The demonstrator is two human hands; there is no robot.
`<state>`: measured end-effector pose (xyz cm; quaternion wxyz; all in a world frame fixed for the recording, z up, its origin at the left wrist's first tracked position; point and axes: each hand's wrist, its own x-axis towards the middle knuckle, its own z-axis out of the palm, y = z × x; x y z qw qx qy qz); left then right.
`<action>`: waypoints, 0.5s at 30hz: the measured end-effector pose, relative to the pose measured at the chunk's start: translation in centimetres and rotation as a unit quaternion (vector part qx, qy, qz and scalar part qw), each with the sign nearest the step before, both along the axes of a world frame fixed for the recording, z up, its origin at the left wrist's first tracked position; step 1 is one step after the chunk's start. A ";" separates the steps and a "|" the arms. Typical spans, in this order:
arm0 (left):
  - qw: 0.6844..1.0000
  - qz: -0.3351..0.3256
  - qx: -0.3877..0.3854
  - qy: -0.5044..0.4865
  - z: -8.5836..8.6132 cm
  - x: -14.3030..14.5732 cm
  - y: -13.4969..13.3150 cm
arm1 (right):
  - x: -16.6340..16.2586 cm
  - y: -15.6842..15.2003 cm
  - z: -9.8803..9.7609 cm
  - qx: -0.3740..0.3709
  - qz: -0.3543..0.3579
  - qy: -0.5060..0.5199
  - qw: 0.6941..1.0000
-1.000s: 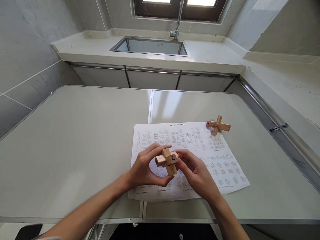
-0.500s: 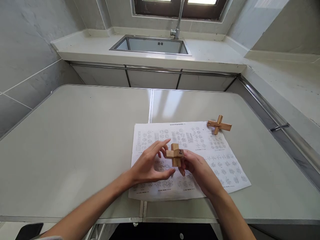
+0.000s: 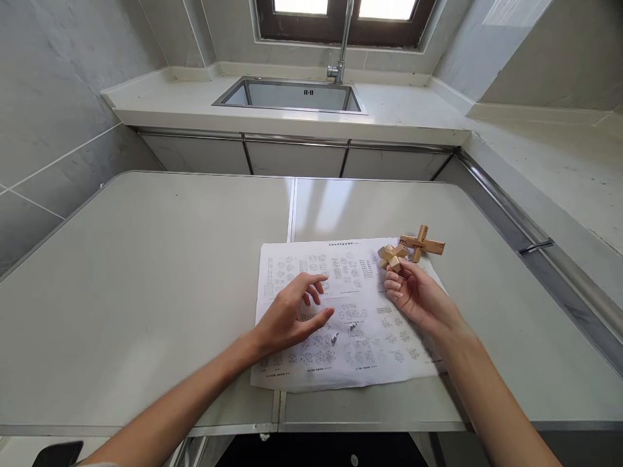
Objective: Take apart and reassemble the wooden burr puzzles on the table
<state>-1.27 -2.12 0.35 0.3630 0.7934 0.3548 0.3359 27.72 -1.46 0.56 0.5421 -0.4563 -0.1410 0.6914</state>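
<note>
A small interlocking wooden puzzle (image 3: 392,255) is pinched in the fingertips of my right hand (image 3: 419,299), over the upper right part of the printed sheet. Just beyond it lies a wooden cross (image 3: 422,244), made of crossed pieces with a dark mark on one arm. The two look very close; whether they touch I cannot tell. My left hand (image 3: 296,310) hovers over the left half of the sheet, thumb and fingers apart, holding nothing. Under both hands, the white sheet (image 3: 341,363) carries rows of small line diagrams and has small tears near its middle.
The sheet rests on a pale folding table (image 3: 146,272) with a centre seam (image 3: 293,207). Behind the table runs a white counter (image 3: 165,107) with a steel sink (image 3: 292,97) and a faucet (image 3: 335,70). A tiled wall (image 3: 53,97) rises at left.
My right hand has carried the wooden puzzle from the middle of the sheet up and right, close to the wooden cross. The puzzle has left my left hand's grasp area; that hand stays nearly in place.
</note>
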 end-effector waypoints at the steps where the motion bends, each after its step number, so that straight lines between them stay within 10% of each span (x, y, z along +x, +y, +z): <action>1: 1.000 0.000 0.000 0.001 0.0 0.0 0.0 | 0.3 0.3 -0.2 -0.005 -0.005 0.007 1.000; 15: 1.000 0.013 0.008 0.018 -0.1 -0.4 0.6 | 2.0 2.6 -1.4 -0.012 -0.030 0.015 0.999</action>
